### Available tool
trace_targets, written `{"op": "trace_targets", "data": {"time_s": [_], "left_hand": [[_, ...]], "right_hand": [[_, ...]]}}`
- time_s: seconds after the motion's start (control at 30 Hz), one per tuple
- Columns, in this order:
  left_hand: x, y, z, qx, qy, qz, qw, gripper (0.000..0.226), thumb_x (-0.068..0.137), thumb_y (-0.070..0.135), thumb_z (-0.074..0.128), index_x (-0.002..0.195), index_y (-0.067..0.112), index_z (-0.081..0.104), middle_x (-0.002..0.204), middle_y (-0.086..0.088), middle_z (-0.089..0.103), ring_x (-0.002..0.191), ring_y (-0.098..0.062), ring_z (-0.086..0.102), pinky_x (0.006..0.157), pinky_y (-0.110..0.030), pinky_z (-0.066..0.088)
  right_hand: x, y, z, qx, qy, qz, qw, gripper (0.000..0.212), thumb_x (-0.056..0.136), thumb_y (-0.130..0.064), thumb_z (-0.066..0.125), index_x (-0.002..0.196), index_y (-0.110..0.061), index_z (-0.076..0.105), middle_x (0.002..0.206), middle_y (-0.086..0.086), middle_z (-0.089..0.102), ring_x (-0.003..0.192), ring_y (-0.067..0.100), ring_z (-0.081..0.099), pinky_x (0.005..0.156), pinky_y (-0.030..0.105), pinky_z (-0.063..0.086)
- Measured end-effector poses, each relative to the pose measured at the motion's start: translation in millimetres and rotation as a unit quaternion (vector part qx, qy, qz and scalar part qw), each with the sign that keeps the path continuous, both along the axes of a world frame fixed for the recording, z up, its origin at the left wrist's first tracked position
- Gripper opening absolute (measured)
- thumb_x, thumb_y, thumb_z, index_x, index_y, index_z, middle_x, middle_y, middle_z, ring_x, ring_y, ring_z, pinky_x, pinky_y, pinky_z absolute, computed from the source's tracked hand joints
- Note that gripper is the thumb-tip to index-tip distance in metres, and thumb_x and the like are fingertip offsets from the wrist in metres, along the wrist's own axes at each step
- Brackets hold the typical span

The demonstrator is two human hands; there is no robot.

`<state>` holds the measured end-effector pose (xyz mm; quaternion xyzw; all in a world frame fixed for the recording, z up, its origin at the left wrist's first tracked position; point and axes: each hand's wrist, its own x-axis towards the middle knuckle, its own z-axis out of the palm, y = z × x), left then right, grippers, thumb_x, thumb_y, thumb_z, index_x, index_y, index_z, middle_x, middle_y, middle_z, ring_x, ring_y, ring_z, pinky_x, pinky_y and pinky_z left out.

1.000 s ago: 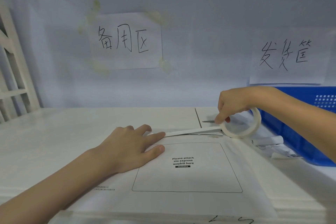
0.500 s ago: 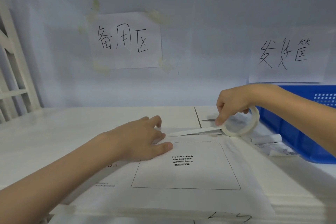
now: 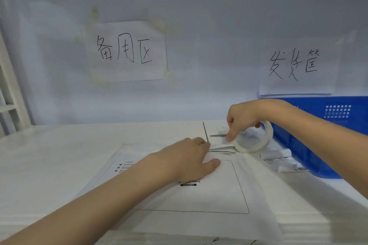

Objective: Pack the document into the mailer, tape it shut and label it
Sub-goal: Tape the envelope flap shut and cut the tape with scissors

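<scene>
White mailer (image 3: 199, 199) flat on white table (image 3: 49, 151), printed waybill box facing up, near edge toward the viewer. Left hand (image 3: 191, 157) palm-down on the mailer's far part, fingers extended and pressing toward the far edge, thumb (image 3: 214, 163) spread out on the printed box; nothing grasped. Strip of tape (image 3: 221, 147) stretched low over the mailer's far edge, from the left fingertips to the roll. Roll of clear tape (image 3: 253, 140) standing tilted on its edge just right of the mailer's far corner, grasped by right hand (image 3: 243, 121) from above, fingers curled over the rim, index finger pointing down at the pulled-out strip. Thin dark object (image 3: 218, 135) lying on the table just beyond the strip, too small to identify. Document not visible; whether inside the mailer cannot be told. Rolled and loose printed slips (image 3: 282, 160) on the table right of the roll, against blue plastic basket (image 3: 318, 125) at far right. Two handwritten paper signs on the back wall: one (image 3: 127, 51) taped at centre-left, another (image 3: 296, 65) above the basket. White ladder-like frame (image 3: 10, 93) at far left.
</scene>
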<state>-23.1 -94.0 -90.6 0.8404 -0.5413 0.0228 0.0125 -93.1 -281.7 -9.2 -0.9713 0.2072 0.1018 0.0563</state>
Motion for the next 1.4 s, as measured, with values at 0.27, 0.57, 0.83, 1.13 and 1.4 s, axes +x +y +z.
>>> {"op": "trace_targets", "data": {"time_s": [0.27,0.57,0.83,1.13,1.4], "left_hand": [[13,7,-22,0.023,0.103,-0.031,0.994,0.062,0.099,0.062,0.018,0.154,0.042,-0.003,0.164,0.013,-0.014,0.151,-0.009,-0.011,0.122,-0.038,-0.004],[42,48,-19,0.001,0.123,0.026,0.992,0.057,0.099,0.062,0.018,0.15,0.051,-0.004,0.164,0.013,-0.012,0.151,-0.009,-0.009,0.123,-0.037,-0.003],[48,56,-22,0.006,0.108,0.027,0.994,0.058,0.098,0.064,0.017,0.151,0.051,-0.004,0.165,0.013,-0.009,0.151,-0.009,-0.007,0.123,-0.039,-0.001],[50,56,-25,0.01,0.1,0.026,0.995,0.058,0.096,0.067,0.013,0.15,0.053,-0.003,0.165,0.013,-0.008,0.151,-0.008,-0.009,0.122,-0.039,-0.002],[53,55,-28,0.017,0.1,0.033,0.994,0.059,0.093,0.072,0.012,0.149,0.055,0.001,0.165,0.012,-0.009,0.151,-0.008,-0.01,0.122,-0.04,-0.002]], "right_hand": [[2,5,3,-0.002,-0.01,0.013,1.0,0.037,0.073,-0.046,0.078,0.071,-0.014,0.06,0.062,-0.001,0.047,0.052,0.018,0.036,0.047,0.024,0.032],[23,27,6,0.062,-0.072,0.055,0.994,0.047,0.077,-0.052,0.074,0.059,-0.012,0.06,0.049,-0.001,0.053,0.043,0.017,0.044,0.055,0.026,0.04],[6,11,-2,0.258,-0.12,0.025,0.958,0.049,0.087,-0.049,0.064,0.059,-0.011,0.052,0.061,0.011,0.06,0.063,0.025,0.06,0.074,0.03,0.049],[8,14,-3,0.224,-0.162,0.029,0.96,0.045,0.085,-0.049,0.069,0.064,-0.011,0.057,0.049,0.0,0.038,0.046,0.017,0.036,0.052,0.023,0.038],[21,23,-1,0.132,-0.155,0.04,0.978,0.047,0.08,-0.05,0.073,0.06,-0.008,0.062,0.046,0.001,0.041,0.046,0.018,0.037,0.05,0.024,0.036]]}}
